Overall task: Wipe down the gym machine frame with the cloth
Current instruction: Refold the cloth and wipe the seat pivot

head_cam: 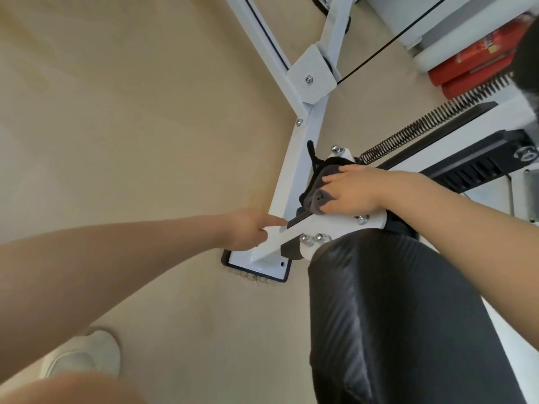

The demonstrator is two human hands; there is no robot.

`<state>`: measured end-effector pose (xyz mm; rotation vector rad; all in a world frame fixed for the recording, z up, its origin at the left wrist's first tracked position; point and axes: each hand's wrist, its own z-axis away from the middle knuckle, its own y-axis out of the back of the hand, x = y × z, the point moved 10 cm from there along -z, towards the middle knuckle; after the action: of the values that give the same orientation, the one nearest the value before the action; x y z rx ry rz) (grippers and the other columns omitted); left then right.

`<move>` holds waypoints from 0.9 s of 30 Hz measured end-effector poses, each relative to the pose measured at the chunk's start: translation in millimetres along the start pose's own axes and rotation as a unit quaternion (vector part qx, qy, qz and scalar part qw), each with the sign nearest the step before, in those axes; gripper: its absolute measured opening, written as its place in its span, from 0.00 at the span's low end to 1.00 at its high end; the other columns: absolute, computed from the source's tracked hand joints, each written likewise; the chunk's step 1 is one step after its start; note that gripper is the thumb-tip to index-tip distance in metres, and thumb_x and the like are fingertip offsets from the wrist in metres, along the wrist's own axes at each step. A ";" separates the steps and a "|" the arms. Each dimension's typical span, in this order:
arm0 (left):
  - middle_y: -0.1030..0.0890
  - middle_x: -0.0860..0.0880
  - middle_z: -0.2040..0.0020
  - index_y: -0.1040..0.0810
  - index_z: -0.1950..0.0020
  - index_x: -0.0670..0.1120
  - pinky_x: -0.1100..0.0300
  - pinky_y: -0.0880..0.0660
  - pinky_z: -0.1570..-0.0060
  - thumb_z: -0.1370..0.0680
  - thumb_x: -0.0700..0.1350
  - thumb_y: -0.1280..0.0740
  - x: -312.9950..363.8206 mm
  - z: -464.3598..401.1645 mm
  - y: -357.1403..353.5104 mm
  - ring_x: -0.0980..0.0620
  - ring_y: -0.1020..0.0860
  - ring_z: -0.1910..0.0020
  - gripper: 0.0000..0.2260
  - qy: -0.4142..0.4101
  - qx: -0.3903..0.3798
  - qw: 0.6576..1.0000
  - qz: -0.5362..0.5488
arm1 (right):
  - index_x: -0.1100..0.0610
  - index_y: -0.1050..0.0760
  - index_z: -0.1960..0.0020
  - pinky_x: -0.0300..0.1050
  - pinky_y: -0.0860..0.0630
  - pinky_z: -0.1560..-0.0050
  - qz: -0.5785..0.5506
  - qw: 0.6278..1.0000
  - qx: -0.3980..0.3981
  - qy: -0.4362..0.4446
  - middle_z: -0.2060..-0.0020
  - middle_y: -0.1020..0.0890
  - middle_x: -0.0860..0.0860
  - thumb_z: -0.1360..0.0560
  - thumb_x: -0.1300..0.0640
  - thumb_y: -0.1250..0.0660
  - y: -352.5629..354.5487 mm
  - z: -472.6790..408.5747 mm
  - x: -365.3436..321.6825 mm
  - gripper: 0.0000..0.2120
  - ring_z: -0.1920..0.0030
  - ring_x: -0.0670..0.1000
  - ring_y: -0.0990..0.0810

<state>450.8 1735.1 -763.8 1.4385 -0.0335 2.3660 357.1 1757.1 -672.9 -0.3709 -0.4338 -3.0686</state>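
The white gym machine frame point(294, 158) rises from a floor plate at centre and branches up toward the top. A dark grey cloth point(316, 185) lies bunched on a white bracket of the frame. My right hand point(350, 189) lies on top of the cloth, fingers spread over it and thumb at its lower edge, pressing it onto the bracket. My left hand point(248, 228) reaches to the frame's lower bar, index finger extended and touching the white bar near its black edge.
A black padded seat point(393, 310) fills the lower right. A coil spring point(431, 121) and a black rail run to the upper right, near red items point(472, 65). A white shoe point(84, 354) stands on the beige floor at lower left.
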 end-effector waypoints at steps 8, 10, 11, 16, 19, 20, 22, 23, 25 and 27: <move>0.38 0.49 0.27 0.43 0.26 0.57 0.58 0.31 0.41 0.21 0.38 0.49 -6.7 -12.3 1.9 0.48 0.29 0.40 0.25 0.007 -0.018 1.000 -0.002 | 0.56 0.24 0.49 0.54 0.32 0.39 -0.060 0.997 -0.058 0.009 0.50 0.20 0.53 0.22 0.42 0.49 -13.9 21.4 -8.9 0.21 0.47 0.54 0.25; 0.41 0.50 0.25 0.45 0.26 0.56 0.62 0.34 0.42 0.21 0.38 0.49 -0.1 -20.3 -3.2 0.47 0.31 0.35 0.25 -0.009 -0.031 0.999 0.007 | 0.53 0.27 0.37 0.52 0.40 0.30 0.036 0.998 -0.046 0.001 0.35 0.26 0.53 0.21 0.43 0.52 -16.5 12.2 -9.7 0.22 0.34 0.54 0.31; 0.42 0.51 0.25 0.45 0.25 0.56 0.66 0.31 0.46 0.20 0.38 0.49 0.4 -23.7 -3.4 0.47 0.29 0.37 0.25 -0.014 -0.032 0.999 0.018 | 0.51 0.33 0.31 0.49 0.48 0.27 0.053 0.998 -0.036 -0.009 0.29 0.33 0.51 0.20 0.43 0.53 -16.9 7.3 -9.9 0.23 0.28 0.51 0.39; 0.39 0.51 0.26 0.45 0.26 0.57 0.71 0.33 0.51 0.20 0.40 0.49 2.9 -34.3 9.1 0.51 0.32 0.36 0.24 -0.034 -0.018 0.995 0.090 | 0.47 0.36 0.28 0.41 0.58 0.29 -0.061 0.996 0.002 -0.058 0.27 0.38 0.47 0.20 0.44 0.53 -5.5 -3.6 5.2 0.22 0.26 0.43 0.47; 0.36 0.53 0.28 0.45 0.26 0.59 0.69 0.32 0.50 0.20 0.39 0.49 29.8 -39.1 17.6 0.52 0.34 0.32 0.24 -0.086 -0.018 0.988 0.128 | 0.48 0.33 0.30 0.40 0.57 0.29 -0.094 0.984 0.100 -0.118 0.28 0.35 0.48 0.20 0.48 0.48 9.4 21.4 30.3 0.19 0.27 0.44 0.44; 0.37 0.53 0.28 0.45 0.26 0.59 0.68 0.32 0.50 0.20 0.39 0.49 41.2 -40.1 22.0 0.51 0.34 0.32 0.25 -0.110 -0.014 0.985 0.136 | 0.49 0.34 0.30 0.40 0.58 0.29 -0.088 0.977 0.135 -0.142 0.28 0.35 0.48 0.20 0.50 0.46 13.5 36.5 38.2 0.19 0.27 0.44 0.43; 0.42 0.55 0.26 0.48 0.25 0.58 0.67 0.37 0.40 0.20 0.38 0.48 64.4 -39.2 29.2 0.51 0.38 0.29 0.26 -0.161 -0.009 0.977 0.141 | 0.51 0.32 0.31 0.40 0.60 0.29 -0.049 0.964 0.174 -0.194 0.30 0.32 0.48 0.22 0.54 0.44 17.4 70.4 50.5 0.19 0.27 0.45 0.43; 0.44 0.57 0.25 0.48 0.25 0.58 0.70 0.42 0.38 0.20 0.37 0.48 74.7 -37.5 30.3 0.53 0.42 0.28 0.27 -0.185 -0.013 0.973 0.136 | 0.53 0.30 0.33 0.42 0.60 0.29 -0.023 0.957 0.189 -0.220 0.31 0.30 0.48 0.22 0.56 0.43 19.4 87.1 55.1 0.18 0.27 0.46 0.43; 0.48 0.58 0.25 0.47 0.25 0.57 0.68 0.47 0.33 0.20 0.35 0.47 89.7 -34.1 23.8 0.56 0.47 0.27 0.27 -0.226 -0.039 0.968 0.104 | 0.59 0.27 0.36 0.49 0.57 0.28 0.044 0.935 0.222 -0.274 0.34 0.27 0.53 0.25 0.62 0.40 27.6 116.7 60.1 0.17 0.27 0.52 0.39; 0.52 0.59 0.24 0.46 0.25 0.55 0.67 0.50 0.32 0.21 0.34 0.47 96.0 -30.9 10.2 0.57 0.50 0.26 0.27 -0.249 -0.074 0.965 0.042 | 0.64 0.24 0.41 0.55 0.48 0.28 0.055 0.910 0.255 -0.322 0.37 0.25 0.58 0.28 0.66 0.36 35.7 135.9 64.1 0.15 0.30 0.58 0.33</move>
<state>381.8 1760.7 -694.2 1.9441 -0.3993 1.9520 328.1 1761.1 -521.2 -1.3080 -1.1376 -2.5007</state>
